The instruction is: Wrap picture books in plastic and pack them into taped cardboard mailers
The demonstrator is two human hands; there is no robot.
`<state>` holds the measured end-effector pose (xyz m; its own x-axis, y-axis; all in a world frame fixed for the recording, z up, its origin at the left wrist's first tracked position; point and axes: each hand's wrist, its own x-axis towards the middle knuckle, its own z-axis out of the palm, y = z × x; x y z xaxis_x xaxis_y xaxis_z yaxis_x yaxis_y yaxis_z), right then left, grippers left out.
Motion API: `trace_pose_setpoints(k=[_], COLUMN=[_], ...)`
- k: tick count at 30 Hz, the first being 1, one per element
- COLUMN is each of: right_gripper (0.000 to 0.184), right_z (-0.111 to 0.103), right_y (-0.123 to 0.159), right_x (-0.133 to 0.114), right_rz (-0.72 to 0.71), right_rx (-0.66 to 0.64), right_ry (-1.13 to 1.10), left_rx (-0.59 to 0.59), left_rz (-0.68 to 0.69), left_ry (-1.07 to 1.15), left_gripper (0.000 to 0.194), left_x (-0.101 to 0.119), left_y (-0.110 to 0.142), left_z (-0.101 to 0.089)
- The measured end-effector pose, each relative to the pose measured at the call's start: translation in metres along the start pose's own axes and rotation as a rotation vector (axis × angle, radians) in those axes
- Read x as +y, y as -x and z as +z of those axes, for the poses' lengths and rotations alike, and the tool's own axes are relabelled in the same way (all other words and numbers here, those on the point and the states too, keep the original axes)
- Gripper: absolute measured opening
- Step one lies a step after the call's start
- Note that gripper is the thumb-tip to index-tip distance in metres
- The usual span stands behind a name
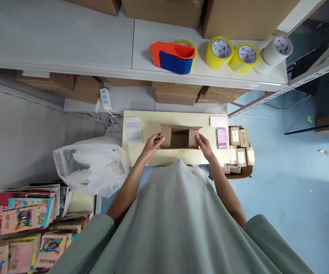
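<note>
Open cardboard box (pixel 180 139) lay on the pale table (pixel 171 156), directly between the hands, long axis left-right. Left hand (pixel 153 145) pinched its left end, right hand (pixel 204 146) its right; equally near, nothing seen blocking. Plastic-wrapped sheets (pixel 134 130) sat left, pink pack (pixel 221 138) right. Tape dispenser (pixel 173 58) farther, on the shelf (pixel 90 36).

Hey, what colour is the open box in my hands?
The box is brown, seen best in the head view.
</note>
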<state>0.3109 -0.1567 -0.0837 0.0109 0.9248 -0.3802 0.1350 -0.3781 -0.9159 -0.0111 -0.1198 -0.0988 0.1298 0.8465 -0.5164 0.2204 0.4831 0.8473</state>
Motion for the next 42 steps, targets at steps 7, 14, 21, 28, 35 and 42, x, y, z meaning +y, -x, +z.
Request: trace_pose_setpoints(k=[7, 14, 21, 28, 35, 42], right_gripper=[0.083, 0.088, 0.085, 0.091, 0.063, 0.075], right_z=[0.006, 0.013, -0.02, -0.033, -0.019, -0.016], right_y=[-0.001, 0.007, 0.04, 0.051, 0.015, -0.001], right_x=[0.004, 0.008, -0.002, -0.008, 0.001, 0.012], right_rz=[0.051, 0.099, 0.093, 0.065, 0.006, 0.006], right_rx=[0.087, 0.088, 0.088, -0.082, 0.048, 0.084], right_ry=[-0.12, -0.085, -0.116, 0.003, 0.027, 0.07], left_rx=[-0.031, -0.05, -0.186, -0.16, 0.054, 0.185], left_rz=[0.054, 0.011, 0.085, 0.076, 0.05, 0.134], left_ry=[-0.013, 0.023, 0.095, 0.032, -0.105, -0.346], left_gripper=[0.09, 0.098, 0.1, 0.117, 0.101, 0.115], left_x=[0.006, 0.002, 0.001, 0.001, 0.007, 0.016], left_y=[-0.01, -0.001, 0.028, 0.025, -0.001, -0.004], left_z=[-0.009, -0.014, -0.036, -0.037, -0.028, -0.017])
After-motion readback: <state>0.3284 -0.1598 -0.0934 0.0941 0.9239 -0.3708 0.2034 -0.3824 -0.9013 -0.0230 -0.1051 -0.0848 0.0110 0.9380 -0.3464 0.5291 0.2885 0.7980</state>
